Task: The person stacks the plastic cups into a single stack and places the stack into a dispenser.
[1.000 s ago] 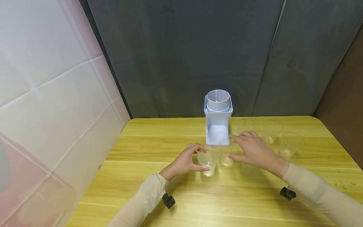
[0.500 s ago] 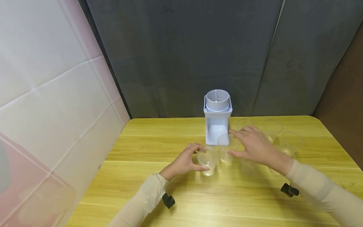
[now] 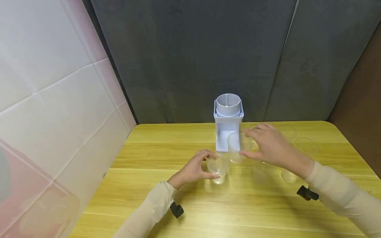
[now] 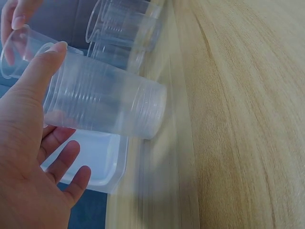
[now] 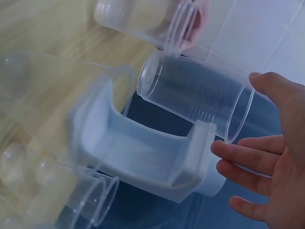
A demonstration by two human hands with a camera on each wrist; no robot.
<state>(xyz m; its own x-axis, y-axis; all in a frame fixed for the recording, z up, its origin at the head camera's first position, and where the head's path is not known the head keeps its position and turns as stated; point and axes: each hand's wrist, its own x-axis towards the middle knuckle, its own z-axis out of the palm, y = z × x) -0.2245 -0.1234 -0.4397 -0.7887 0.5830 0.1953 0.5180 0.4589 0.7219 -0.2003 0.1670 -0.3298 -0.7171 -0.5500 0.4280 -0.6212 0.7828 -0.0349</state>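
Observation:
In the head view my left hand (image 3: 194,168) grips a clear plastic cup (image 3: 218,165) near its rim, thumb on the near side. The right wrist view shows several rims close together on this cup (image 5: 136,16), like a nested stack. My right hand (image 3: 269,145) holds another clear cup (image 3: 236,147) near the rim between thumb and fingers. That cup is in front of a pale blue-white stand (image 3: 221,140) with a round tube (image 3: 228,105) on top. In the right wrist view the held cup (image 5: 190,90) appears beside the stand (image 5: 138,148).
More clear cups (image 3: 306,148) stand on the right part of the wooden table (image 3: 166,142), partly hidden by my right hand and forearm. One cup base (image 3: 288,175) shows beneath the forearm. A dark partition (image 3: 190,66) rises behind the table, and a white-pink sheet (image 3: 59,99) hangs left.
My right hand has lifted its cup and moved it away from me, toward the stand. My left hand and its cup have stayed in place.

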